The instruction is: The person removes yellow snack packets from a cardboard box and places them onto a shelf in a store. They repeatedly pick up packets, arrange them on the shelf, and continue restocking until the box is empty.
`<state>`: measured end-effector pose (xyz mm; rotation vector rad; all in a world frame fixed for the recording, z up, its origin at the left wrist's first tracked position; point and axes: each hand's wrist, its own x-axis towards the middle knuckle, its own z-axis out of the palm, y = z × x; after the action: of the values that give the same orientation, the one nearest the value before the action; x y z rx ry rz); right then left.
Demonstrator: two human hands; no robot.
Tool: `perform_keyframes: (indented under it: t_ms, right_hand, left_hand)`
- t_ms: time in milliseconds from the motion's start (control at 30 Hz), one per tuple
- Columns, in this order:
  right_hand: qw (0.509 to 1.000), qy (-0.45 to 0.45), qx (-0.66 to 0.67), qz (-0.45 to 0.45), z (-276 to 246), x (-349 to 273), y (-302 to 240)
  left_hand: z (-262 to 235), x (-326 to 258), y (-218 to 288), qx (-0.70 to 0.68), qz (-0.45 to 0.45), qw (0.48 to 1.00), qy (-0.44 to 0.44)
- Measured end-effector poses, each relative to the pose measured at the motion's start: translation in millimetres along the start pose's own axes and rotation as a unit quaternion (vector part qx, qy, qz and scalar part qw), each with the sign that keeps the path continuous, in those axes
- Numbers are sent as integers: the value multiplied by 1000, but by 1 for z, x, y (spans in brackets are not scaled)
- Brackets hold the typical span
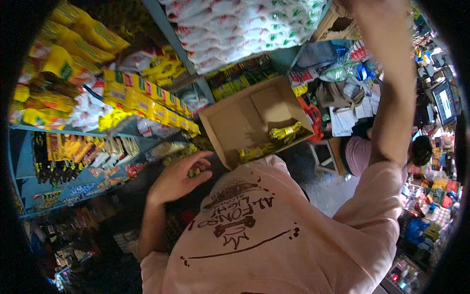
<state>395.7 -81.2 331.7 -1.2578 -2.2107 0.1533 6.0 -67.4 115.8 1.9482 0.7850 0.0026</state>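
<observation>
My left hand (183, 175) is open, with thumb and fingers apart and nothing held between them. It is beside the left corner of an open cardboard box (240, 115), not touching it. A bundle of yellow packets (285, 131) lies inside the box at its right, and more yellow packets (256, 152) lie along its near wall. My right arm stretches up and forward at the right. My right hand (367, 6) runs off the top edge, so its fingers and anything in them are hidden. It is nearest a torn cardboard carton (340, 25).
Blue shelves (29, 196) on the left carry yellow bags (73, 29), a row of yellow packs (147, 100) and hanging sachets. White packs (245, 29) fill the upper shelf ahead. A person in pink (359, 154), papers (342, 120) and a screen (444, 105) are at the right.
</observation>
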Motion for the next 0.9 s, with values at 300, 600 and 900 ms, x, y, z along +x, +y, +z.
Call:
perform_keyframes:
  t_ms: [300,600,900]
  right_hand:
    - [905,-387,-99,147,341,-263,174]
    - [923,-305,3,235,403,-319,227]
    - [800,-202,266,498,430,-299,223]
  left_hand:
    - [157,159,-142,41,30,998,39]
    - [233,232,-212,132,35,979,-150]
    - [220,249,-276,-130,-95,985,-57]
